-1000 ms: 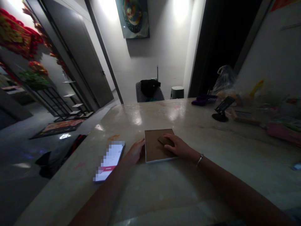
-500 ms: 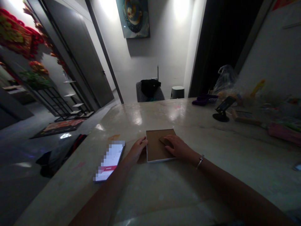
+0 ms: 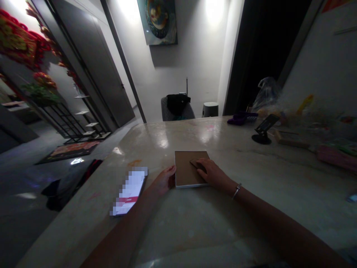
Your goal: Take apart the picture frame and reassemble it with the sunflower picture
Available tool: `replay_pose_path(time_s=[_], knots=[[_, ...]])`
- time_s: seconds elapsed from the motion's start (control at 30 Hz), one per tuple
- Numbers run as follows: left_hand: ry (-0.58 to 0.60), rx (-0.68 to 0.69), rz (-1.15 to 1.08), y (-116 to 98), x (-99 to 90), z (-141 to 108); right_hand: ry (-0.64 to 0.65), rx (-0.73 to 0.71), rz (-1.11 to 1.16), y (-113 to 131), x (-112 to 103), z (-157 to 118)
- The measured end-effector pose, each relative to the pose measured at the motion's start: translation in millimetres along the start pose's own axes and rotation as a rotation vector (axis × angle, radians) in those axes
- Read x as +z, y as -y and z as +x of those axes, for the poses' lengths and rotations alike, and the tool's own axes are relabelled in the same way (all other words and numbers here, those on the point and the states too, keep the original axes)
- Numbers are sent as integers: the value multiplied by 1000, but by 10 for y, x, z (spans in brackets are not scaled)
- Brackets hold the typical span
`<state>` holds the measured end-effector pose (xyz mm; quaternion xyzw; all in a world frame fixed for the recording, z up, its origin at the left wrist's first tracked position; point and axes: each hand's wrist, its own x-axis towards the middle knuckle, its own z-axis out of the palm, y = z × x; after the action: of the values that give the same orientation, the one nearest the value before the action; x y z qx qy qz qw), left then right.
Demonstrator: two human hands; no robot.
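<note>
A flat, square brown panel (image 3: pixel 184 175) with a thin white rim is in front of me, looking like the back of a picture frame. My left hand (image 3: pixel 165 179) grips its left edge, thumb at the side and the other fingers mostly hidden. Over the panel's right part lies my right hand (image 3: pixel 213 173), a bracelet (image 3: pixel 237 190) on its wrist. Its curled fingers are on a narrow brown flap (image 3: pixel 193 163), whose tip pokes out to the left. What lies beneath the right palm is hidden.
Left of the panel lies a phone (image 3: pixel 129 191) with a lit, partly pixelated screen. On the marble-look table (image 3: pixel 178 230), a black phone stand (image 3: pixel 262 138) and a purple item (image 3: pixel 237 119) stand far right, near clutter and a clear plastic bag (image 3: pixel 267 93). A chair (image 3: pixel 164 109) is behind.
The panel has shifted slightly away and to the right, its near edge now higher in view. Both hands keep their places on it.
</note>
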<state>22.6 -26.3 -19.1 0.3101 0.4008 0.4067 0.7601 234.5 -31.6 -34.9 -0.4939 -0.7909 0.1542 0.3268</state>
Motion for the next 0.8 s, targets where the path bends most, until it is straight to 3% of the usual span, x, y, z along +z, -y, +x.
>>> replay_pose_path(time_s=[0.47, 0.53, 0.7, 0.8], knots=[[63, -9, -71, 14, 58, 14, 17, -14, -7, 51, -68, 18], [24, -7, -71, 8, 59, 25, 22, -13, -20, 85, -86, 20], [-206, 131, -52, -68, 32, 61, 72, -69, -33, 236, -122, -7], [-239, 152, -43, -102, 26, 73, 99, -90, -18, 281, -118, -28]])
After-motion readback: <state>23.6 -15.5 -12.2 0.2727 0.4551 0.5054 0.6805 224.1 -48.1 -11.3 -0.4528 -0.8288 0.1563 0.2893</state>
